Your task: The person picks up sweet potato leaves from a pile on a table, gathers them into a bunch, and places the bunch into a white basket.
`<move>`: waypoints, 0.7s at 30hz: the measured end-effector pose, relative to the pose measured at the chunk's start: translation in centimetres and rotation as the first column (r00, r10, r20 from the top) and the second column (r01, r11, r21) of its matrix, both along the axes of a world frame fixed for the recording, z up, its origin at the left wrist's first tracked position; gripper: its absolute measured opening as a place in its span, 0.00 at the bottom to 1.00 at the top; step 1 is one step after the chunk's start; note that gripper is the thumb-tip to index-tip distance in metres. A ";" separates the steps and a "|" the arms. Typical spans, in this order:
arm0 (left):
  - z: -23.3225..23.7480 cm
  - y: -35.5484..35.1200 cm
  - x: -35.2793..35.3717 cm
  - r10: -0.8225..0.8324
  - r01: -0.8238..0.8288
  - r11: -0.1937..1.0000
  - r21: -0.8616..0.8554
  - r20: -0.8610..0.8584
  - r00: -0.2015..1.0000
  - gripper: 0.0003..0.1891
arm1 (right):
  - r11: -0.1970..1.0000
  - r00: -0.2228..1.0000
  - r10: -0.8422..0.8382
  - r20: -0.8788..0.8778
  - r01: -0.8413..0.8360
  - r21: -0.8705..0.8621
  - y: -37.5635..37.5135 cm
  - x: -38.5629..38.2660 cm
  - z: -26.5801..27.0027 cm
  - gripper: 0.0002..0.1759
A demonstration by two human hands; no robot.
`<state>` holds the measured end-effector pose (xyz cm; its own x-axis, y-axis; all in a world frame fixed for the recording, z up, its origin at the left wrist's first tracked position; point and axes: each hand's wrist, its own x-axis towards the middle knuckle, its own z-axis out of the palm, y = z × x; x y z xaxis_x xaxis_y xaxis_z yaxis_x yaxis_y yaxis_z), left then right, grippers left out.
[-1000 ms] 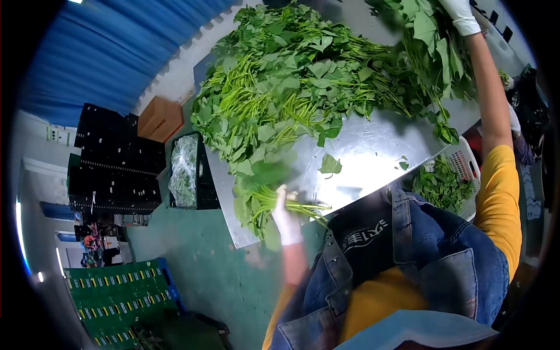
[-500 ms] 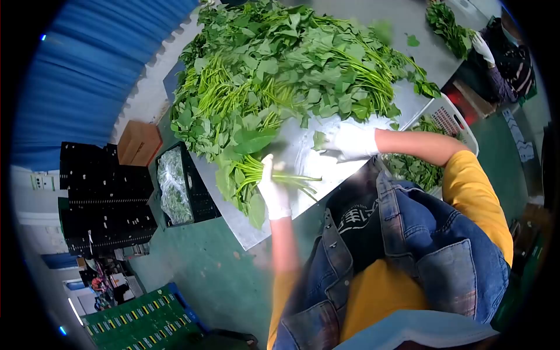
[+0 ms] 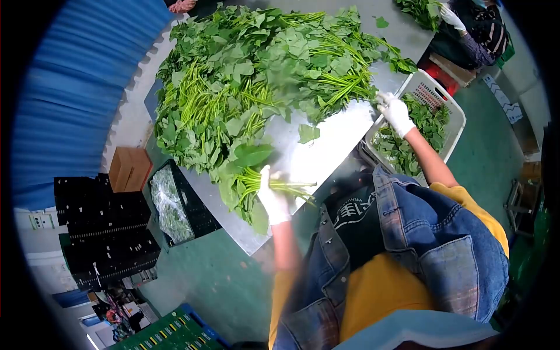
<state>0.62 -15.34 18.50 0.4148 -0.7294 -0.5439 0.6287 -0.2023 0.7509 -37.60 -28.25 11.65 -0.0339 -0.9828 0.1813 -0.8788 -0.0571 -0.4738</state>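
My left hand (image 3: 273, 198), in a white glove, is closed around the stems of a bunch of leafy greens (image 3: 248, 179). The leaves of this bunch point left over the table's near edge, and its cut stem ends stick out to the right. My right hand (image 3: 398, 114), also gloved, is over the rim of a white plastic basket (image 3: 459, 119), fingers apart and bent beside the pile's right end. I make out nothing held in it. A large heap of the same greens (image 3: 233, 76) covers much of the metal table (image 3: 332, 137). One loose leaf (image 3: 308, 133) lies on the bare metal.
Leafy greens (image 3: 429, 119) lie inside the basket. A black crate (image 3: 195, 204) with a plastic-wrapped bundle (image 3: 170, 204) stands left, near a cardboard box (image 3: 129, 169) and stacked black crates (image 3: 105, 233). At upper right, a co-worker's gloved hand (image 3: 452, 17) holds greens.
My right hand has swung right from the table's middle to the basket rim, and a loose leaf lies where it was. My left hand keeps its bunch. The whole view has shifted.
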 end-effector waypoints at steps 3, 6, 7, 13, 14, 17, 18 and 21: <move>0.2 -0.5 -1.3 -0.010 0.010 1.000 -0.015 0.010 1.000 0.15 | 0.999 0.998 0.005 -0.070 -0.008 -0.048 -5.6 -0.6 -2.8 0.23; -0.2 -0.9 -2.0 -0.051 0.051 0.998 -0.030 0.001 0.999 0.15 | 0.992 0.988 0.087 -0.130 -0.098 -0.078 -9.9 -0.1 -3.1 0.24; -0.6 -1.1 -2.2 -0.046 0.047 0.999 -0.016 0.067 0.997 0.16 | 0.977 0.975 0.161 -0.156 -0.180 -0.117 -10.8 0.5 -2.6 0.24; 0.8 -2.1 -3.9 -0.044 0.044 0.999 -0.001 0.043 0.998 0.17 | 0.959 0.955 0.262 -0.138 -0.274 -0.072 -11.1 1.5 0.1 0.19; 1.1 -2.2 -4.3 -0.046 0.046 0.999 -0.005 0.040 0.998 0.17 | 0.955 0.939 0.277 -0.206 -0.293 -0.051 -10.8 1.3 0.0 0.16; 2.6 -2.8 -5.9 -0.058 0.058 0.998 0.005 0.015 0.998 0.17 | 0.921 0.952 0.295 -0.079 -0.305 -0.241 -9.0 0.1 -1.8 0.11; 2.8 -3.1 -6.2 -0.071 0.072 0.997 0.010 -0.011 0.997 0.16 | 0.909 0.957 0.289 -0.009 -0.278 -0.310 -8.2 0.3 -1.4 0.10; 1.1 -4.6 -7.3 -0.055 0.054 0.998 0.012 0.035 0.998 0.13 | 0.986 0.845 0.168 0.507 -0.133 -0.106 -5.6 1.5 0.7 0.11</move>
